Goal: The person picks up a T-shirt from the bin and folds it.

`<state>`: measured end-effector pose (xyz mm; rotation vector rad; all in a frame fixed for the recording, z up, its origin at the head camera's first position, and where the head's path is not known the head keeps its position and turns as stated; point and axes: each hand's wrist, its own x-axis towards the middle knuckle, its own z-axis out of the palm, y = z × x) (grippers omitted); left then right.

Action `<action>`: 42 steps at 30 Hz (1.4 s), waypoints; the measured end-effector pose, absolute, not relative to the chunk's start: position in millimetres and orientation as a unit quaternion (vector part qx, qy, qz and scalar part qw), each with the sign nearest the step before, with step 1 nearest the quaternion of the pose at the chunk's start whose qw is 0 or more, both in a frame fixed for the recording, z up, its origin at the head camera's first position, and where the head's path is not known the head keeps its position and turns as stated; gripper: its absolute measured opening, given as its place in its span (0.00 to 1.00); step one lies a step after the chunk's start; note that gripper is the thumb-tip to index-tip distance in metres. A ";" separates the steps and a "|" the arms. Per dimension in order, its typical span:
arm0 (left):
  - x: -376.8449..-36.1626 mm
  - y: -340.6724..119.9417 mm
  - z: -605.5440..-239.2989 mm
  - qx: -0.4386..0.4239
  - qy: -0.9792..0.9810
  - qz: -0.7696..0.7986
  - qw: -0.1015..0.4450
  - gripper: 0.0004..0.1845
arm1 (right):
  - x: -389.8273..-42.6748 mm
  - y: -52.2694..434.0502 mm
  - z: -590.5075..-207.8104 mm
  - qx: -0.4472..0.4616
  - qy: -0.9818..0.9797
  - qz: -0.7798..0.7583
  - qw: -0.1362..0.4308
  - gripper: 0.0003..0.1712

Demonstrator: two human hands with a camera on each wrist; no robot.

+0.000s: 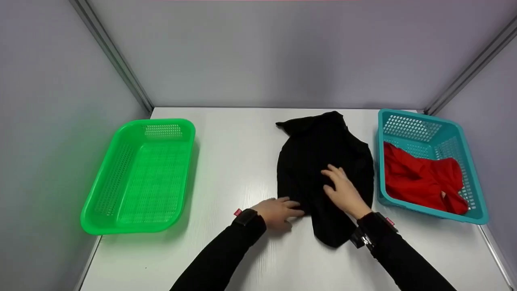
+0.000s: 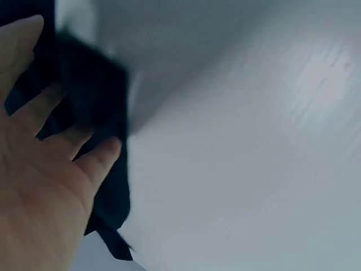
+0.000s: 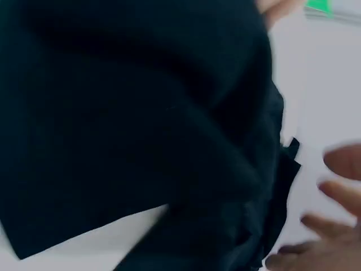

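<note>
A crumpled black garment (image 1: 319,149) lies on the white table, its exact kind not plain from its folds. At its lower left edge is my left hand (image 1: 278,213), fingers loosely extended over the cloth. In the left wrist view that hand's fingers (image 2: 98,158) are slightly bent against the dark fabric, gripping nothing visible. My right hand (image 1: 345,194) hovers over or lightly touches the garment's lower right part, fingers spread. The right wrist view shows its fingers (image 3: 333,226) apart, with the black cloth beside them.
On the left stands a green plastic basket (image 1: 187,178) with nothing visible in it. A teal basket (image 1: 428,208) at the right holds a red garment (image 1: 424,178), close beside the black one. Grey panels (image 1: 258,52) enclose the table's back and sides.
</note>
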<state>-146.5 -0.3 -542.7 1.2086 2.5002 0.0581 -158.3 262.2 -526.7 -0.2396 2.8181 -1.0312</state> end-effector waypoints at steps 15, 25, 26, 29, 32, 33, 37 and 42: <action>-171.9 -91.6 -553.7 0.060 0.996 -0.023 0.061 0.36 | -138.1 262.8 -568.3 -0.177 0.953 -0.196 0.150 0.37; -125.0 -12.6 -563.8 0.352 0.932 0.055 0.060 0.27 | -136.9 241.4 -566.3 -0.165 0.979 -0.066 0.097 0.35; -121.1 -9.4 -565.8 0.356 0.930 0.047 0.073 0.27 | -137.4 241.5 -566.5 -0.165 0.980 -0.062 0.093 0.36; -118.2 -12.6 -573.1 0.354 0.932 0.011 0.084 0.28 | -140.5 245.1 -569.7 -0.168 0.980 -0.077 0.072 0.35; -126.4 -32.1 -577.2 0.339 0.937 0.007 0.082 0.27 | -144.4 252.0 -573.9 -0.176 0.977 -0.118 0.025 0.33; -130.4 -41.2 -578.3 0.331 0.939 0.020 0.088 0.26 | -145.8 255.0 -575.8 -0.182 0.975 -0.130 0.005 0.32; -148.4 -81.4 -581.0 0.281 0.953 0.059 0.092 0.24 | -148.7 265.1 -581.2 -0.205 0.966 -0.152 -0.043 0.32; -164.5 -121.2 -581.0 0.182 0.983 0.010 0.035 0.30 | -144.3 268.2 -585.6 -0.219 0.964 -0.151 0.028 0.34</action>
